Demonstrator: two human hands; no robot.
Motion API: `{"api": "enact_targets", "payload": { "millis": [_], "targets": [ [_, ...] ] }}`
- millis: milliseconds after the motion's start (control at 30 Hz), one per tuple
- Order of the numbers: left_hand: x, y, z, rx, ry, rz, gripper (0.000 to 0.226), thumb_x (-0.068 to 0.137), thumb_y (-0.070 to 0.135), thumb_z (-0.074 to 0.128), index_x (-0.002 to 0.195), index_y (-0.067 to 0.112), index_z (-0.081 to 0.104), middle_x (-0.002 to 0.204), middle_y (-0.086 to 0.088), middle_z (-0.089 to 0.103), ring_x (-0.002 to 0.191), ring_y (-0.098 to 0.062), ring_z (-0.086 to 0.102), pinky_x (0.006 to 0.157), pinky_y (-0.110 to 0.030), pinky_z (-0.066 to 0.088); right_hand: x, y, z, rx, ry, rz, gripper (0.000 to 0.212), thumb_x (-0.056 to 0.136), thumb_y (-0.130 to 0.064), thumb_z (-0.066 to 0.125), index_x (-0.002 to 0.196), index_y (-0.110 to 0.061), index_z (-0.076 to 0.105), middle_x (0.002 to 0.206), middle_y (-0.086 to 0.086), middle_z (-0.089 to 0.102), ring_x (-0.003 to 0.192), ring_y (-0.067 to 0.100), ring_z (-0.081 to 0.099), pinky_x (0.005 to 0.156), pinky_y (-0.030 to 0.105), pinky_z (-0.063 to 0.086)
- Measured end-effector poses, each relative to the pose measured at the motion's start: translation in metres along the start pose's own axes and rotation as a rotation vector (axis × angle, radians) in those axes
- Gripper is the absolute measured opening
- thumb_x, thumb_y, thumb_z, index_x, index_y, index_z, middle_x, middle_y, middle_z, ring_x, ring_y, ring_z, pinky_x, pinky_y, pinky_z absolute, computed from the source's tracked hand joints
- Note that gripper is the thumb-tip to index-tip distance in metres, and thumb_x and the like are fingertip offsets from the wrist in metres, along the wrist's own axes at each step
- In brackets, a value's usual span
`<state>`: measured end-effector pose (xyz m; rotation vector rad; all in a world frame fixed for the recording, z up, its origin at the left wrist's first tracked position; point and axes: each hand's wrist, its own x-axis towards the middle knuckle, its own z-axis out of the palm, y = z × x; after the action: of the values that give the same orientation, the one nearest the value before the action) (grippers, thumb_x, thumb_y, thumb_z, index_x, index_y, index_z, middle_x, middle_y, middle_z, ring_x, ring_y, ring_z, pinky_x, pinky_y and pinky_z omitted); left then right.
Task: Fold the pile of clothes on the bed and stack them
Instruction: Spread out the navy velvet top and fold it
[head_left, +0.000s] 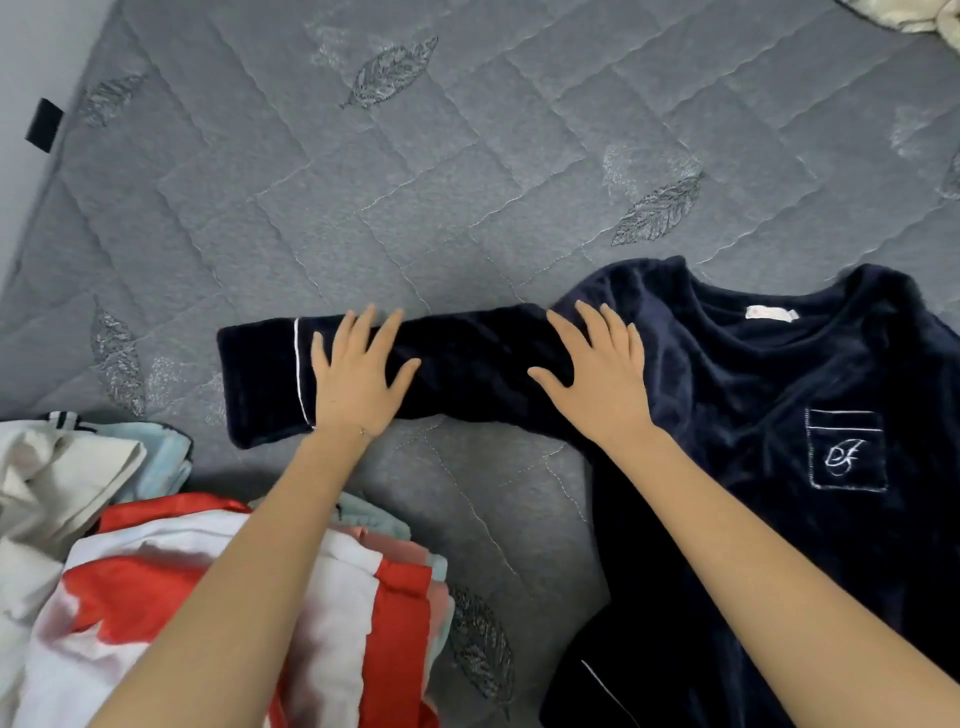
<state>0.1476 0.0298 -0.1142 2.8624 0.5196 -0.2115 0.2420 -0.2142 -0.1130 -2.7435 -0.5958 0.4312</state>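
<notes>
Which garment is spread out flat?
The dark navy fleece top; left hand and right hand press its sleeve. The red-and-white cloth and the rest lie piled.

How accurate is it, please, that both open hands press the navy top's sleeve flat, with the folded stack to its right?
One slip: the head view shows the folded stack left of the sleeve, not right. Otherwise correct: the left hand and right hand, both open, press it flat.
</notes>
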Motion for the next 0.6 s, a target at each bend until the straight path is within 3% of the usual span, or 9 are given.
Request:
{"api": "enact_targets", "payload": {
  "millis": [167, 333, 600],
  "targets": [
    [-0.009, 0.075, 0.015, -0.014, -0.018, 0.133, 0.060, 0.096, 0.050, 0.041, 0.150, 0.029, 0.026, 0.158, -0.004, 0.022, 0.146, -0.025, 0.013, 0.116, -0.049, -0.002, -0.029, 0.055, -0.014, 0.005, -0.015, 0.139, 0.069, 0.093, -0.059, 0.043, 0.151, -0.028, 0.023, 0.159, 0.007, 0.016, 0.148, 0.027, 0.003, 0.118, 0.045, -0.001],
    [-0.019, 0.154, 0.035, 0.060, 0.022, 0.181, 0.068, 0.089, 0.060, 0.025, 0.147, 0.025, 0.034, 0.152, -0.008, 0.034, 0.143, -0.029, 0.025, 0.116, -0.054, 0.009, -0.068, 0.119, -0.031, -0.015, -0.002, 0.271, 0.074, 0.092, -0.063, 0.037, 0.153, -0.028, 0.015, 0.160, 0.007, 0.014, 0.148, 0.029, 0.005, 0.119, 0.047, 0.003],
    [-0.041, 0.298, 0.064, 0.084, -0.031, 0.302, 0.068, 0.090, 0.060, 0.037, 0.149, 0.028, 0.028, 0.156, -0.004, 0.028, 0.146, -0.027, 0.015, 0.117, -0.052, 0.002, -0.135, 0.239, -0.075, 0.004, 0.064, 0.371, 0.074, 0.092, -0.063, 0.038, 0.153, -0.027, 0.018, 0.159, 0.005, 0.020, 0.147, 0.027, 0.008, 0.119, 0.045, 0.005]
  ]
}}
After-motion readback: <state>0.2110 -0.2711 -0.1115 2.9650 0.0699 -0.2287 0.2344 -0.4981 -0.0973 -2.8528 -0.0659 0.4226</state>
